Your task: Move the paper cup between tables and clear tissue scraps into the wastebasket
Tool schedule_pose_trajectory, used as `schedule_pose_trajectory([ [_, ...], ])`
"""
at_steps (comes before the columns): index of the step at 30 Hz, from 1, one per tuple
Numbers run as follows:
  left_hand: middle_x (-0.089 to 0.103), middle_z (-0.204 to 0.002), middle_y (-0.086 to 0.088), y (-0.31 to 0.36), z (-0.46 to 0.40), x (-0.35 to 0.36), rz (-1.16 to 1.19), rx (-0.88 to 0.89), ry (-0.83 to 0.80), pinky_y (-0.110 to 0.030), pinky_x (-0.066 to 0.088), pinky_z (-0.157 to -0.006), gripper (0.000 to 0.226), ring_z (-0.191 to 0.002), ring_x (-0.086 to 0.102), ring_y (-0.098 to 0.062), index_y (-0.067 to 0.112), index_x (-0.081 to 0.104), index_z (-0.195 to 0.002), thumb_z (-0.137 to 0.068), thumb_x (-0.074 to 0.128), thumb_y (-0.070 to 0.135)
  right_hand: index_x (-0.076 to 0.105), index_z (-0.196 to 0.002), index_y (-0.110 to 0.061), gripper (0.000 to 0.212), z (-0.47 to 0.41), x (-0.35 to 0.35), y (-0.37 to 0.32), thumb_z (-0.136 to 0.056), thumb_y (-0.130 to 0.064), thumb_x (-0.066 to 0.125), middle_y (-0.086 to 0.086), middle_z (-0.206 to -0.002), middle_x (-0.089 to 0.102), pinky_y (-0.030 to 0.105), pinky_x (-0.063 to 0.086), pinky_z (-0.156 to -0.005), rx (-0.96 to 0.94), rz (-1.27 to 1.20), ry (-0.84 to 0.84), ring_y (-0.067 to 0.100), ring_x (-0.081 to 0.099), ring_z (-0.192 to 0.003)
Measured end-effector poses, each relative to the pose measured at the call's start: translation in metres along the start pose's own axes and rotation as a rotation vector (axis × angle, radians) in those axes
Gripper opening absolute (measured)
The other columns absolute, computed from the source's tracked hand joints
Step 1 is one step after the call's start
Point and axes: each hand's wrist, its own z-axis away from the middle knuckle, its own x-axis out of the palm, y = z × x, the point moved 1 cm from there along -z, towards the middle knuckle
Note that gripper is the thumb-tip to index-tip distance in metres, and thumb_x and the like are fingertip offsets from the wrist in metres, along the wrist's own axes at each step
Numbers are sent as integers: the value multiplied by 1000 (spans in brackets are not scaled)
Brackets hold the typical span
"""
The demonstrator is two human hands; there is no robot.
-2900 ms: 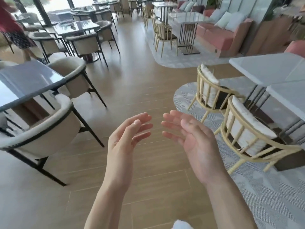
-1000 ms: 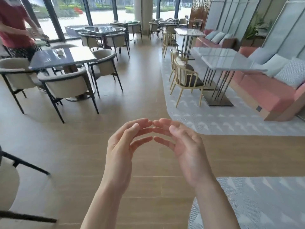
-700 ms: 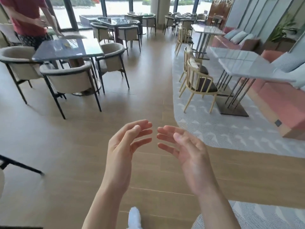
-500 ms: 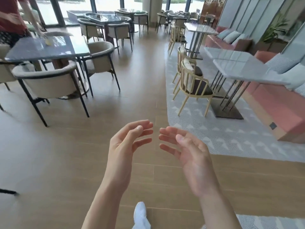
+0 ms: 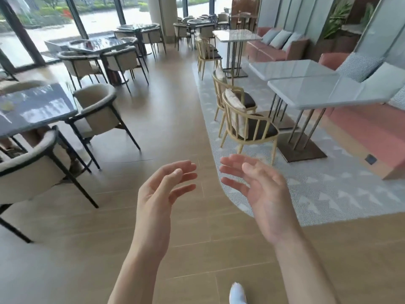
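Note:
My left hand (image 5: 162, 191) and my right hand (image 5: 260, 189) are held up in front of me over the wooden floor, palms facing each other, fingers relaxed and a little spread. Neither hand holds anything, and a small gap separates their fingertips. No paper cup, tissue scrap or wastebasket shows in the head view. A small yellowish speck on the dark table (image 5: 37, 108) at the left is too blurred to identify.
Padded chairs (image 5: 96, 110) surround the dark table at the left. A wooden chair (image 5: 247, 126) stands on the patterned rug (image 5: 328, 189) by white tables (image 5: 324, 91) and a pink bench (image 5: 370, 130) at the right. A wooden aisle runs ahead. My white shoe (image 5: 237, 296) shows below.
The view has shifted forward along the aisle; the dark table and its chairs now sit closer at the left. The person in red has left the view. My hands have drifted slightly apart.

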Motion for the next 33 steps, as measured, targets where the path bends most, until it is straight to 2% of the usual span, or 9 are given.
schedule_pose_trajectory([
  [5,77,-113,-13,-27,-110,-2,-35,12,60,-41,58,-89,25,-108,73,-32,17,81,-101,-85,65,28,71,-112,-2,32,-127,2,35,-90,-20,57,17,-117,76,40,59,-92,34,-34,-57,32,72,-111],
  [10,77,-110,-15,-44,-245,8,-37,42,160,-46,56,-91,26,-105,73,-33,12,80,-97,-89,57,21,69,-116,1,37,-273,16,53,-89,-21,57,16,-117,76,43,58,-94,67,-8,-145,32,72,-111],
  [15,77,-111,-14,-37,-372,19,-1,120,180,-38,61,-88,23,-107,73,-34,17,82,-99,-87,62,24,70,-115,-3,33,-413,34,46,-91,-21,57,16,-117,76,43,60,-95,45,-31,-216,31,72,-111],
  [21,77,-110,-14,-72,-490,-1,15,84,263,-44,54,-91,26,-107,73,-33,17,82,-95,-91,56,20,70,-117,0,36,-532,43,88,-90,-20,56,17,-117,75,46,59,-97,138,2,-242,34,71,-112],
  [25,78,-110,-12,-105,-583,-25,9,43,256,-40,55,-90,26,-108,73,-31,16,81,-97,-91,56,20,70,-116,1,37,-618,50,129,-89,-20,56,19,-118,75,46,58,-97,177,34,-216,34,71,-111],
  [28,78,-111,-12,-121,-667,-41,13,27,223,-43,54,-93,25,-109,73,-31,15,80,-99,-91,57,20,70,-119,-1,38,-694,66,152,-89,-20,56,17,-119,75,45,59,-97,157,86,-206,34,70,-113],
  [33,78,-112,-10,-98,-826,-67,14,77,157,-37,57,-92,24,-109,73,-29,13,77,-103,-90,58,20,70,-123,-7,37,-837,119,154,-91,-21,58,13,-122,74,43,58,-97,53,144,-180,31,70,-115],
])
